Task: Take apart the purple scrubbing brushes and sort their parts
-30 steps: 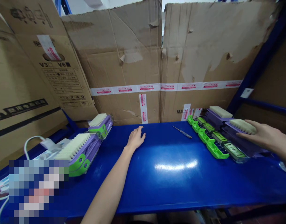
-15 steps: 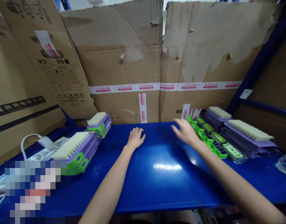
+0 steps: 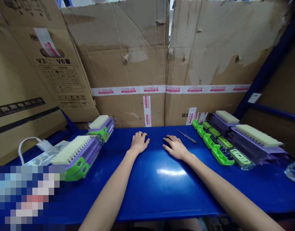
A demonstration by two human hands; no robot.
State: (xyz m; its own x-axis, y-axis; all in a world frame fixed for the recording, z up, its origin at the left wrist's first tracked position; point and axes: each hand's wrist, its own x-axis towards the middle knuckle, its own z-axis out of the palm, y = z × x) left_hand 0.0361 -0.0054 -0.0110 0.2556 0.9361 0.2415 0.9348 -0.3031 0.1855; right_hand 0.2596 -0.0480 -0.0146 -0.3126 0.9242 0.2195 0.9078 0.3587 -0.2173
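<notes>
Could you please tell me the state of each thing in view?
Left hand: palm down, fingers slightly spread, holding nothing
Right hand: palm down, fingers slightly spread, holding nothing
Screwdriver: lying on the blue tabletop, not held
Two left-side brushes: bristles up
Two right-side brushes: bristles up
Bright green plastic parts: set out in a row
Cardboard panels: upright, taped, surface torn

One screwdriver [image 3: 190,139], four brackets [image 3: 222,159], four cream pads [image 3: 257,134].

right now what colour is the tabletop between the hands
The tabletop is blue, clearest in the head view.
</notes>
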